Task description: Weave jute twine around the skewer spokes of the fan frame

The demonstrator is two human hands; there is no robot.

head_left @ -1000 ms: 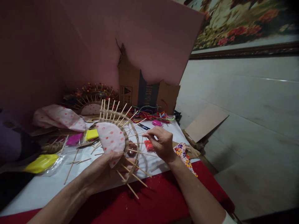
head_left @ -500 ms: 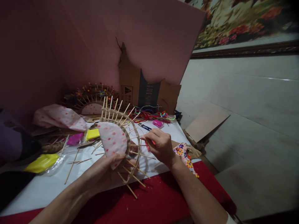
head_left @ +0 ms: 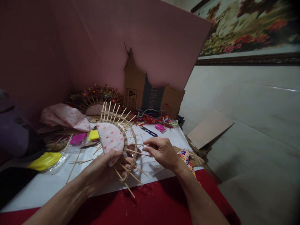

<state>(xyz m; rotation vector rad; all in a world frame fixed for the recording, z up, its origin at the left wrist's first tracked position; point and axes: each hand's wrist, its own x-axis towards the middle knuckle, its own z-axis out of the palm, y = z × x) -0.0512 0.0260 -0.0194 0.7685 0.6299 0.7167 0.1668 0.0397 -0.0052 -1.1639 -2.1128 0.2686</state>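
The half-disc (head_left: 111, 137) is pale pink with red dots, its sticks (head_left: 129, 189) straw-coloured and its twine (head_left: 135, 142) tan-brown. The paper (head_left: 53, 187) is white, the table (head_left: 145, 207) deep red, the nearest packet (head_left: 45, 161) yellow and the snips (head_left: 152, 133) dark blue. The cardboard (head_left: 134, 89), brown, bears a dark blue band.

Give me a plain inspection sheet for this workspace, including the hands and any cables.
Surface: white sheet over a red tabletop.
Work in hand: red-dotted half-disc, fringed with wooden sticks and a woven ring.
Clutter: loose sticks, yellow packet, snips, coloured pipe cleaners.
Hands: left hand holds the half-disc; right hand has fingers by the stick tips, grip unclear.
Cables: nothing seen.
Surroundings: torn cardboard, framed picture, pale tiled wall.
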